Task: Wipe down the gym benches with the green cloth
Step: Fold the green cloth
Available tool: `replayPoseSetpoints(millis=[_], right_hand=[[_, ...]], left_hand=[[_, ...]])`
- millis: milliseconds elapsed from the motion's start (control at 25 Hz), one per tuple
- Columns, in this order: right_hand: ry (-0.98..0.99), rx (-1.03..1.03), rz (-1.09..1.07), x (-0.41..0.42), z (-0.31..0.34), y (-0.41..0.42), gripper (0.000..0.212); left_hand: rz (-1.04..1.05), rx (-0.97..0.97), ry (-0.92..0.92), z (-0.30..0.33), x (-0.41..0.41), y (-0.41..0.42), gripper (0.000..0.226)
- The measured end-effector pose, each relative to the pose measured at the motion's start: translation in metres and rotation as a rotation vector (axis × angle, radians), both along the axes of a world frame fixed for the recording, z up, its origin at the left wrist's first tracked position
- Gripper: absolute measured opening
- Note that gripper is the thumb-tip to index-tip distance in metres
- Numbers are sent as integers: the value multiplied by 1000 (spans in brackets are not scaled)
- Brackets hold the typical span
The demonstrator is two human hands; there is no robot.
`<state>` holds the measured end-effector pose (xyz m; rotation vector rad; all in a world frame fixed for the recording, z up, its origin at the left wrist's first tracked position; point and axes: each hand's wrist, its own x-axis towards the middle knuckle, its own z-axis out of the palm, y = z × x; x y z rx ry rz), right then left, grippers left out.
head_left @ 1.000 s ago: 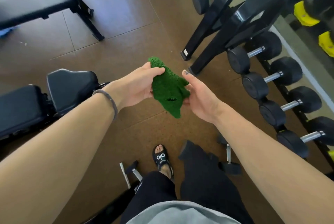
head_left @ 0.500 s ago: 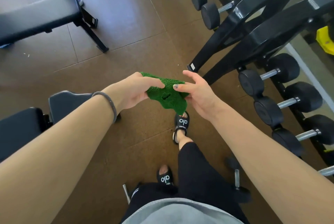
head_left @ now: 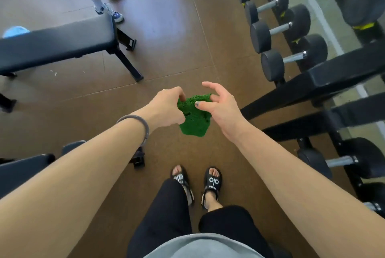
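Cloth [head_left: 194,116], green and nubbly, bunched between both hands' grip

Premises: a gym, free-weights area. Evidence: a black padded flat bench [head_left: 56,47] on a steel frame at upper left; rows of black dumbbells [head_left: 280,28] with metal handles on an angled black rack [head_left: 325,78] along the right; brown rubber tile floor [head_left: 166,28] with visible seams throughout.
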<state>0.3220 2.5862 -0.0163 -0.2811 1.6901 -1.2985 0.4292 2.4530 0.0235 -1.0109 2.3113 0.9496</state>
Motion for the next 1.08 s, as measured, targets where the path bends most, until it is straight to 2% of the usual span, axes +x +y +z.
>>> replayPoseSetpoints(millis=[240, 360, 440, 560, 680, 840, 1080], right_hand=[[1, -15, 107, -59, 2, -141, 65], [101, 14, 215, -84, 6, -220, 63], [239, 71, 358, -100, 9, -274, 55], [461, 121, 482, -128, 16, -341, 26], [486, 106, 521, -170, 25, -405, 12], [262, 34, 477, -241, 23, -490, 6], [120, -23, 535, -303, 23, -630, 11]], left_hand=[[-20, -122, 74, -4, -51, -144, 36], [-47, -154, 127, -11, -68, -225, 23], [-80, -158, 146, -11, -78, -280, 15], [-128, -160, 191, 2, -97, -351, 11], [-95, -126, 243, 17, -124, -416, 12], [149, 61, 345, 17, -169, -491, 14], [773, 263, 547, 4, -209, -580, 19]])
